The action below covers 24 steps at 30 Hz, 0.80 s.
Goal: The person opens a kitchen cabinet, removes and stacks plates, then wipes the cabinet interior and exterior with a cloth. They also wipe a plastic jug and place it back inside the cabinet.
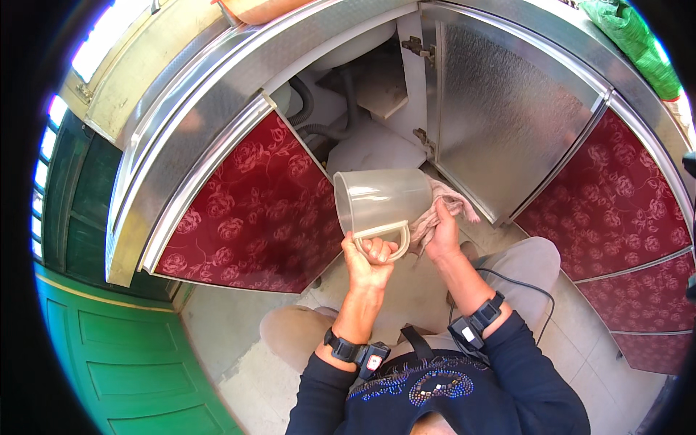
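A large translucent plastic mug (386, 196) lies on its side in the air before me, its open mouth facing left. My left hand (370, 258) is closed around its looped handle (403, 239). At the mug's base, my right hand (443, 231) grips a crumpled pale pink cloth (435, 209), which touches the base end. Some of the cloth hangs below the mug, and its far corner sticks out to the right. The fingers of my right hand are partly hidden behind the cloth.
Beyond the mug, an open sink cabinet (380, 138) holds grey corrugated drain hoses (304, 103). Its metallic-faced door (500, 109) stands open at right. Red rose-patterned cabinet doors (255, 212) flank it. A black cable (544, 288) loops by my right knee. A green panelled door (125, 353) stands left.
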{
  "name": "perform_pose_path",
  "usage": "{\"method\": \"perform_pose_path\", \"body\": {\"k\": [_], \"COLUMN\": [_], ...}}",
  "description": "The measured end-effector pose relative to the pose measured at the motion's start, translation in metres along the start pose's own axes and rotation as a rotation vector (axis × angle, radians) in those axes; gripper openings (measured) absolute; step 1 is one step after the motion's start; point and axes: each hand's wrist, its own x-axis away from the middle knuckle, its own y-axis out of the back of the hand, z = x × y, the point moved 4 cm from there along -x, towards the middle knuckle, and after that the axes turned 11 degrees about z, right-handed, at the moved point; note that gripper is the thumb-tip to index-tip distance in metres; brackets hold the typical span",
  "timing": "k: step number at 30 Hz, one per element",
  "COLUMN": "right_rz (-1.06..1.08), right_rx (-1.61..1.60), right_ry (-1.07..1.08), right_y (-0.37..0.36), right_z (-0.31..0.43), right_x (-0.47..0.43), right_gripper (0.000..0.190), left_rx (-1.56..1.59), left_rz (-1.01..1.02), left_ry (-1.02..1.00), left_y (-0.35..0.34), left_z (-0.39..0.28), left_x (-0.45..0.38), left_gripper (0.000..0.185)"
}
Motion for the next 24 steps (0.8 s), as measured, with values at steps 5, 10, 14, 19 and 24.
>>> {"method": "perform_pose_path", "body": {"k": [5,10,14,19,24], "right_rz": [-0.191,-0.071,0.380,0.653,0.710], "right_rx": [0.503,1.044,1.279,1.810,1.632], "right_ry": [0.166,0.237,0.427,0.815,0.888], "right_y": [0.006,-0.022,-0.056,-0.066,-0.052], "right_z": [0.019,0.034,0.020,0.011,0.025], "right_x": [0.013,0.051,0.070,0.080,0.075], "right_gripper": [0.024,0.021,0.026,0.042,0.044], "left_rx": [-0.109,-0.154,-0.298,-0.514,-0.914], "left_rz": [0.087,0.003,-0.053,0.747,0.593], "left_ry": [0.043,0.112,0.102,-0.266,-0.248], "left_y": [0.012,0.013,-0.006,-0.065,-0.054], "left_z": [0.010,0.025,0.030,0.003,-0.003], "left_x": [-0.005,-0.011,-0.002,0.021,0.028], "left_gripper": [0.048,0.042,0.037,0.043,0.044]}}
